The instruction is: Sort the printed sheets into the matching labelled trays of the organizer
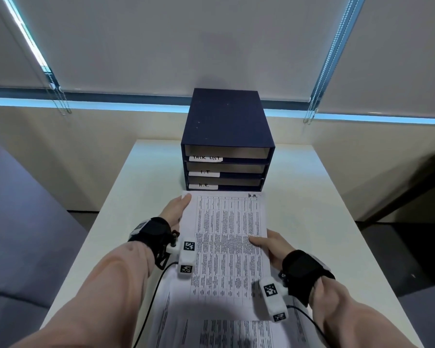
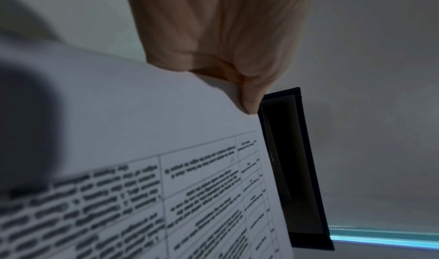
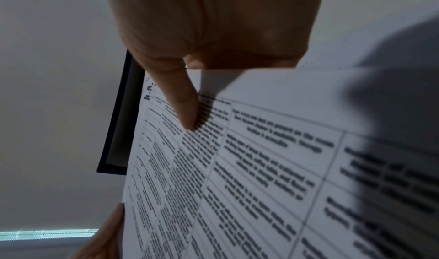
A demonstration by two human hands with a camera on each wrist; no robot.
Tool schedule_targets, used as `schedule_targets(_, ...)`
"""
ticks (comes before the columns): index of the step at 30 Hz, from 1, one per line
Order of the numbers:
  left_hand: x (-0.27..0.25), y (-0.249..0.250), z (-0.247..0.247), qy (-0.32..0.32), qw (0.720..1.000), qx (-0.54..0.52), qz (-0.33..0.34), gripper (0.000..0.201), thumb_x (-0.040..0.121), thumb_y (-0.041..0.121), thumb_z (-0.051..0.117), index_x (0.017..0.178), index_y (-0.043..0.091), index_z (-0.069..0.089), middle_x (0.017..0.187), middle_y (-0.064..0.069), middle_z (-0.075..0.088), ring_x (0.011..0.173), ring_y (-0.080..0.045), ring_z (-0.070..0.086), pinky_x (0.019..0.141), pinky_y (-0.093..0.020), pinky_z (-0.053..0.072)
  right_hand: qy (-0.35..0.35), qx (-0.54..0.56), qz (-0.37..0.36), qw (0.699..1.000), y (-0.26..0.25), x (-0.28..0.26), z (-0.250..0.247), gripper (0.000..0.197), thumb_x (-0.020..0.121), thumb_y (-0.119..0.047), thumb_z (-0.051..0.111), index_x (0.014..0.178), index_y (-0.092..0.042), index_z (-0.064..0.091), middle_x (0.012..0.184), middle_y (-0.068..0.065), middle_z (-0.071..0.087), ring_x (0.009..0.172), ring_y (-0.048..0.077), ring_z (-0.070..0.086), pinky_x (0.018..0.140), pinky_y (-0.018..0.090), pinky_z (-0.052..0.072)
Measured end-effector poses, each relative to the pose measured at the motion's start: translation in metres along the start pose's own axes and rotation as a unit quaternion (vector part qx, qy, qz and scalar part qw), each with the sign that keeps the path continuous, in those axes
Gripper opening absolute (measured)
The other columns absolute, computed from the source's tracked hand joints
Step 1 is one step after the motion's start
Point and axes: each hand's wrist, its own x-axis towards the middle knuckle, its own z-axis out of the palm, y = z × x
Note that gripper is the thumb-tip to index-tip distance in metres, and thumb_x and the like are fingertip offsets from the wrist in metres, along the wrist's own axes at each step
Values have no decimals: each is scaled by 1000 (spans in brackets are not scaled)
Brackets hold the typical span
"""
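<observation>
both hands hold the h.r. sheet [image 1: 226, 237] by its sides, left hand [image 1: 176, 209] and right hand [image 1: 269, 247] pinching, so it stays flat to slide into the h.r. tray [image 1: 226, 183] just ahead.

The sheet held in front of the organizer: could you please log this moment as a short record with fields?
sheet: printed table sheet, handwritten "H.R." at its top right corner, held above the table
left hand: left hand grips the sheet's left edge near the far corner
right hand: right hand pinches the right edge, thumb on top
organizer: dark blue organizer, three trays labelled TASK LIST, I.T, H.R. from top down
matching tray: H.R. tray, the bottom one
other paper: more printed sheets lying on the table
</observation>
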Motion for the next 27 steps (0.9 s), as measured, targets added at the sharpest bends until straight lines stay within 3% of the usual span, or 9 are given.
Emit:
schedule_targets(4,2,0,2,13,1000,-9,-10,45,102,32,38,130,1,51,126,-18,61,118,-33,58,109,-51,37,7,-2,3,1000,2,3,-1,41,91,2,56,131,3,49,127,15,61,110,22,61,101,34,43)
schedule_targets(7,8,3,0,37,999,-12,-11,44,101,33,39,129,1,50,128,-17,60,119,-34,56,109,-51,37,13,-10,0,1000,9,2,-2,50,91,-6,59,138,-1,42,140,14,52,126,24,52,112,37,34)
schedule_targets(11,19,2,-4,88,994,-62,-23,47,98,30,47,131,-4,47,128,-18,59,117,-34,57,107,-48,40,38,-3,3,999,25,-5,-3,55,94,-1,53,144,-6,31,142,8,46,130,26,46,113,37,32)
schedule_targets(15,14,-16,5,31,995,-63,-67,36,98,22,50,122,-5,53,123,-21,62,112,-34,61,102,-43,45,41,-6,41,998,30,12,-14,40,93,4,51,132,1,39,137,3,45,128,23,44,116,39,27)
schedule_targets(20,12,-40,10,-5,989,-102,-108,34,98,16,49,123,-6,54,116,-21,66,97,-29,69,79,-37,57,93,-30,54,994,-2,68,-20,63,90,3,57,146,0,28,147,16,41,133,35,43,114,50,30)
schedule_targets(23,15,-46,10,-46,987,-101,-116,34,98,16,49,127,-1,53,118,-18,66,105,-32,66,87,-43,55,106,-45,12,993,-32,119,-27,62,88,-2,60,145,-3,34,144,14,45,132,34,45,113,49,32)
schedule_targets(24,16,-44,11,-55,989,-84,-113,32,98,19,49,125,3,54,116,-18,67,99,-33,68,81,-43,57,103,-51,0,993,-41,133,-28,61,87,-5,61,143,-5,38,142,13,48,130,34,47,112,48,34)
schedule_targets(27,29,-39,15,-28,992,-69,-97,30,102,24,39,123,6,50,98,-25,68,61,-24,70,55,-33,58,105,-53,-12,993,-69,137,-17,52,88,-7,62,137,-6,47,133,12,56,123,31,54,109,43,39)
